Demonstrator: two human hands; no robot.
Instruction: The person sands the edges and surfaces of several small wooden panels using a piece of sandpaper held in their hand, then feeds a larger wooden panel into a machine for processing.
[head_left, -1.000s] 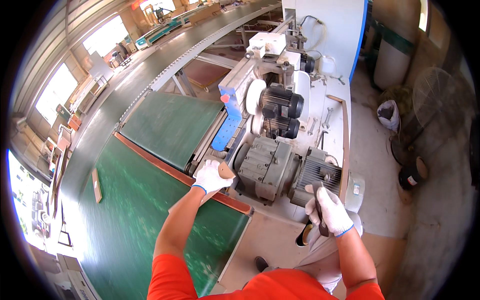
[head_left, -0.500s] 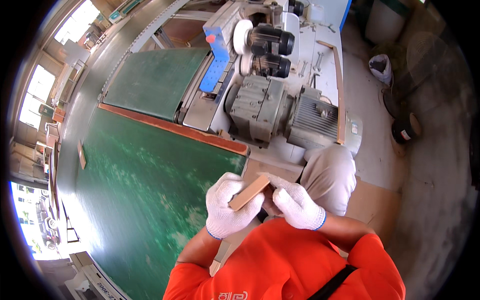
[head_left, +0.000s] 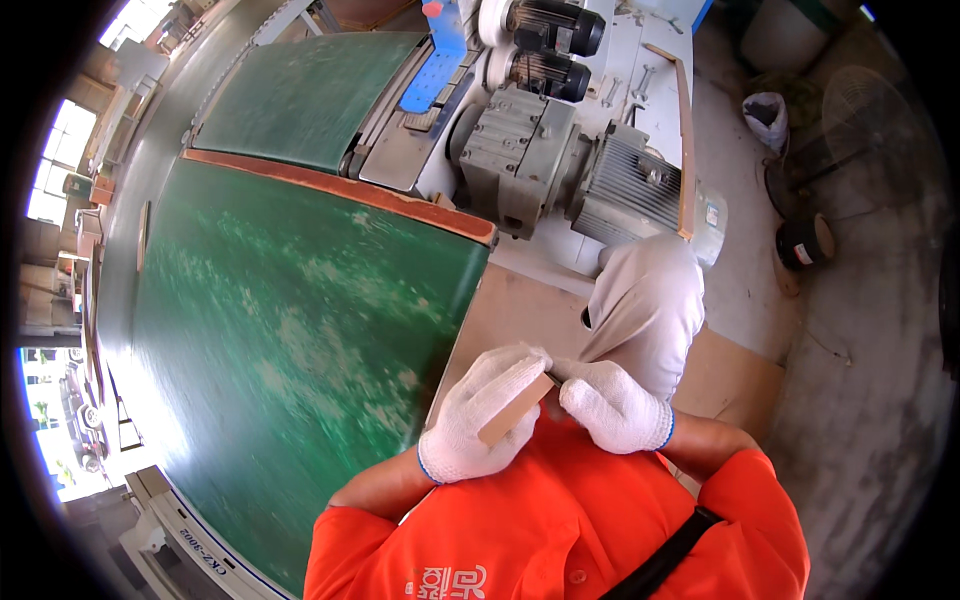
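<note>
In white knitted gloves, both my hands are held close in front of my orange shirt. My left hand [head_left: 483, 405] is closed around a small flat wooden block [head_left: 515, 410], its pale brown face tilted up between thumb and fingers. Right beside it, my right hand [head_left: 617, 405] has its fingers pressed together at the block's far end. A thin dark edge shows between the two hands there, too small to name. Whatever the right fingers pinch is hidden.
A wide green conveyor belt [head_left: 300, 330] with pale scuffs lies to my left, crossed by a reddish-brown strip [head_left: 340, 190]. Ahead stand a grey gear motor [head_left: 630, 185] and black motors [head_left: 550, 25]. A fan [head_left: 865, 110] and a black drum [head_left: 805, 242] are at right.
My view has shifted, so the machine sits higher in the picture. My hands are closer to my shirt, and the block is turned more steeply in my left hand, its far end nearer the right fingers.
</note>
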